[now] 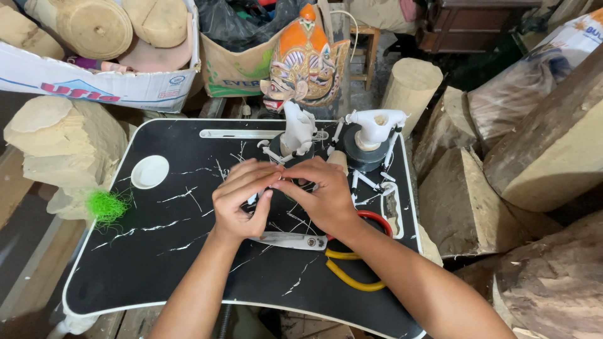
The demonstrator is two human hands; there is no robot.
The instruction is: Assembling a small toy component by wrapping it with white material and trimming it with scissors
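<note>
Two hands meeting at the middle of a black tray (157, 251) streaked with white marks. Left hand (242, 201) curled, fingertips pinched toward the right hand (320, 198) at about 1 o'clock from its palm; both closed around a small dark piece (295, 184), mostly hidden, its kind impossible to tell. White figure (297, 129) standing just beyond the fingers at 12 o'clock, a second white figure (375, 125) on a dark tape roll (364, 154) at 1 o'clock. White sticks (364, 181) lying near the roll. Metal tool (289, 240) flat under the wrists at 6 o'clock, red-and-yellow handles (352, 276) poking out at 5 o'clock beneath the right forearm. Round white dish (149, 171) at 9 o'clock, green fluff (107, 206) off the tray's left edge. Painted mask (304, 59) upright beyond the tray at 12 o'clock, wood blocks (553, 150) piled at 3 o'clock.
</note>
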